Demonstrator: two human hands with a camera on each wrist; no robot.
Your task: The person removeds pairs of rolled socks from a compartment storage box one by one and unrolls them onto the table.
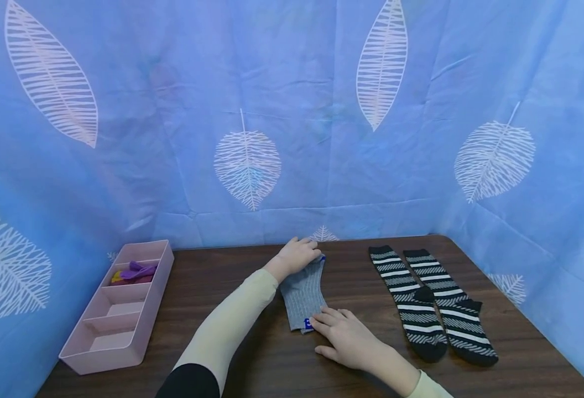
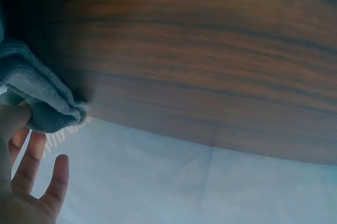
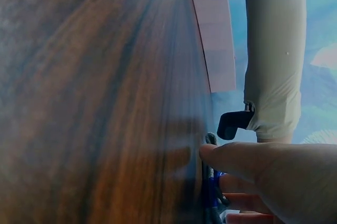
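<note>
A grey ribbed sock (image 1: 303, 293) with a blue mark at its near end lies on the dark wooden table (image 1: 252, 365), its far end under my left hand (image 1: 296, 257). In the left wrist view that hand pinches the layered edge of the sock (image 2: 45, 90) with the thumb, while other fingers (image 2: 57, 182) stretch out. My right hand (image 1: 347, 340) touches the near end beside the blue mark, fingers loosely extended. Seen from the right wrist, the thumb (image 3: 231, 158) reaches the sock's edge low over the tabletop.
Two black-and-white striped socks (image 1: 411, 301) (image 1: 451, 304) lie side by side on the right. At the left stands a pink divided box (image 1: 140, 337), with purple, yellow and red items (image 1: 137, 271) in one compartment. A blue leaf-patterned curtain (image 1: 312, 166) hangs behind the table.
</note>
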